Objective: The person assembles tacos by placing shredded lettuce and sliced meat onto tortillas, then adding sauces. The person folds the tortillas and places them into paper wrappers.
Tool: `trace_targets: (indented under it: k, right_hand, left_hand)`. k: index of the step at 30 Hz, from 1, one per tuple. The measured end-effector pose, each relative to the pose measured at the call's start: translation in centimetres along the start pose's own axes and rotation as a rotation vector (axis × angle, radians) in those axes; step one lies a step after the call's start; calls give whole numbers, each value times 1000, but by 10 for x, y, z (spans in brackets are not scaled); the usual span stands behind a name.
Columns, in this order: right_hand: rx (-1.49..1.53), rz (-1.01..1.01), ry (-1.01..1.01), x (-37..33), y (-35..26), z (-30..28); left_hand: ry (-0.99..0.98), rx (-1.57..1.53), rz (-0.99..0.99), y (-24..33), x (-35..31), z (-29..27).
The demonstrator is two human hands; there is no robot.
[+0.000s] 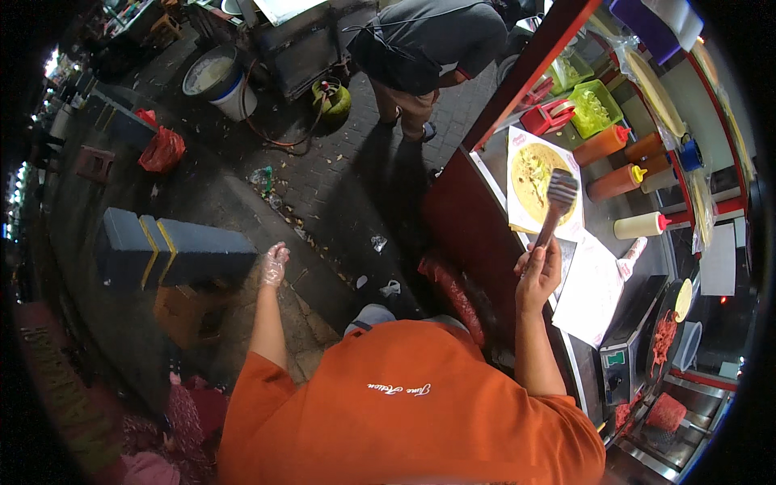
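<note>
In my right hand (540, 279), closed round its handle, is a brown-handled utensil with a slotted grey head (562, 192); its exact kind is hard to tell. The head hangs over a round flatbread (527, 191) topped with shredded greens and brown bits. Under the flatbread lies a printed white paper (517, 149) on the metal counter. Another white paper sheet (592, 295) lies nearer me, below my right hand. My left hand (275, 265), in a clear plastic glove, is held out to the left away from the counter, its fingers loosely extended and holding nothing.
Sauce bottles (616, 183), a white bottle (641, 226) and a green basket of shredded greens (596, 109) stand on the counter. A griddle (659, 339) with reddish meat is nearer me. A person (428, 48) bends beyond the cart; a grey barrier (198, 249) stands left.
</note>
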State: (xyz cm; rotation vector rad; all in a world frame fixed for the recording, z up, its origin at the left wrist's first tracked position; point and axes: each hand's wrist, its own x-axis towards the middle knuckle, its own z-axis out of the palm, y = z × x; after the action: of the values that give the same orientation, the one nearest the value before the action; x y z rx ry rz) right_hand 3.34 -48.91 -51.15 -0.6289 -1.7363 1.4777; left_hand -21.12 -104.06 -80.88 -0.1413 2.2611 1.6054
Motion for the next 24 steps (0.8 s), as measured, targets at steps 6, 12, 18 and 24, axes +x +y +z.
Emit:
trace_targets:
  k: [6,12,18,24]
  right_hand:
    - [-18,30,-58,17,30,10]
    - [-44,59,-119,37,68,5]
    - [-67,26,-109,48,84,4]
    - [-327,-144,-148,44,98,-2]
  left_hand:
    - [-78,74,-166,-21,1,24]
    - [-366,755,-483,-101,-112,71]
    - [-591,487,-788,-93,-214,123]
    - [-629,536,-708,-77,-216,123]
